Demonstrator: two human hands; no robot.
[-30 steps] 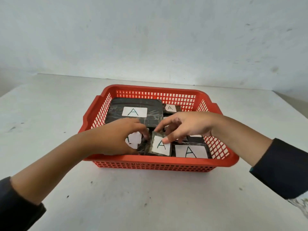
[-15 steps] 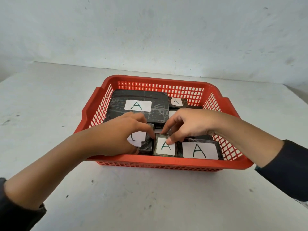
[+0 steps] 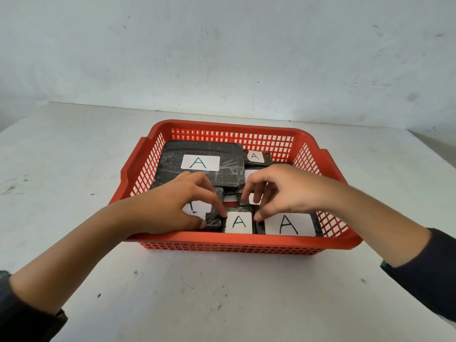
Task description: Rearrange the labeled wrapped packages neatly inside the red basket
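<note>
A red basket (image 3: 234, 239) on the table holds several black wrapped packages with white "A" labels. A large package (image 3: 200, 162) lies at the back left and a small one (image 3: 255, 156) at the back right. Along the front wall sit a left package (image 3: 214, 219), a small middle package (image 3: 238, 222) and a wider right package (image 3: 287, 224). My left hand (image 3: 172, 208) curls over the left package, thumb on its near side, index fingertip at the middle package's left corner. My right hand (image 3: 283, 191) pinches the middle package with thumb at its right edge and fingers behind. More packages lie hidden under my hands.
The basket stands on a pale, scuffed table (image 3: 74, 169) against a plain wall (image 3: 222, 58). Bare table surface lies on all sides of the basket. My dark sleeves reach in from the bottom corners.
The small middle package, held tilted by my right hand a second ago, now lies flat between the left and right front packages. Both hands stayed on it.
</note>
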